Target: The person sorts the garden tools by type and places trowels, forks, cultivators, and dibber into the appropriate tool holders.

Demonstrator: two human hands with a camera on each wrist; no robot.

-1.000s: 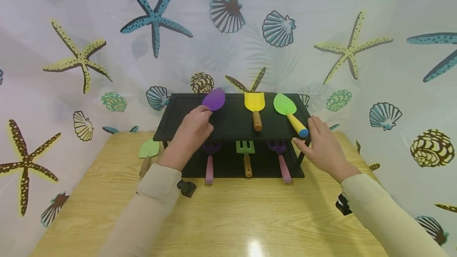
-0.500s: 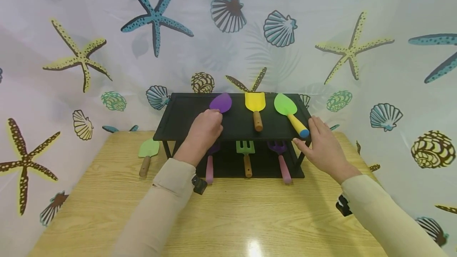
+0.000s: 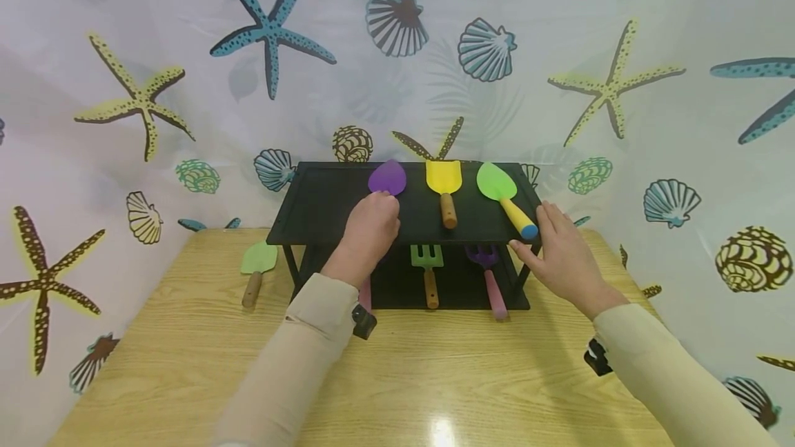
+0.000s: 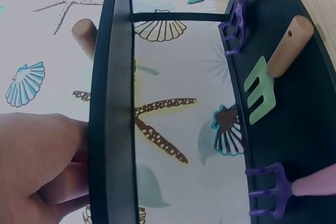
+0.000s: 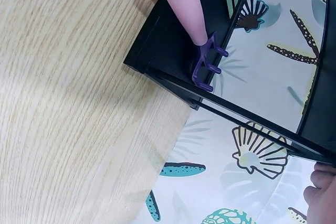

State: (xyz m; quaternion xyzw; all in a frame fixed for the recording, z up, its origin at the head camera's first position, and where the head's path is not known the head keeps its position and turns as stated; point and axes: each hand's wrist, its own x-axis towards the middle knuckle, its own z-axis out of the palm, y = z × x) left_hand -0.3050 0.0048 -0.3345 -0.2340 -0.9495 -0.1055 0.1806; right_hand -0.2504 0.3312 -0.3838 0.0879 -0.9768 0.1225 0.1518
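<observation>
My left hand is curled round the hidden handle of a purple trowel, whose blade lies at the back of the black rack's top shelf. In the left wrist view, curled fingers of the left hand show behind the shelf edge; the trowel is out of sight there. My right hand rests against the shelf's right front corner, fingers fairly straight, thumb at the front edge. Beside it lies a green trowel with a yellow, blue-tipped handle. Between both trowels is a yellow shovel with a wooden handle.
On the lower shelf lie a green fork and two purple forks with pink handles, one purple fork at right, the other mostly behind my left arm. A light green trowel lies on the wooden table left of the rack.
My left hand has moved right with the purple trowel, towards the yellow shovel, and the blade now points more straight back. The right hand has stayed at the shelf corner.
</observation>
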